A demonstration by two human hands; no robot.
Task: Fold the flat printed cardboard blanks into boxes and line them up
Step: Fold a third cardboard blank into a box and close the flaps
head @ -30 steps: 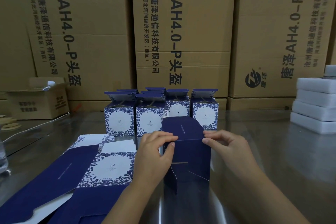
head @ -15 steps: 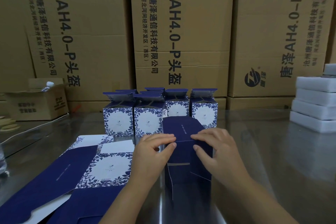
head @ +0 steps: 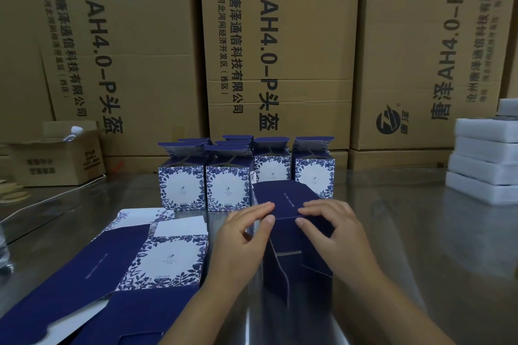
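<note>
One wide-angle head-worn camera looks forward and down along the bench [head: 420,246], close over the left hand [head: 241,235] and right hand [head: 333,230] on the dark-blue box [head: 283,196], facing stacked brown cartons [head: 280,50] behind.

The left hand [head: 238,244] and right hand [head: 339,235] are bare, both forearms [head: 196,314] uncovered; fingernails [head: 271,220] short and plain.

a packing storeroom – stacked shipping cartons [head: 280,50] behind a steel worktable [head: 420,232] – foam slabs [head: 485,159] piled aside.
</note>
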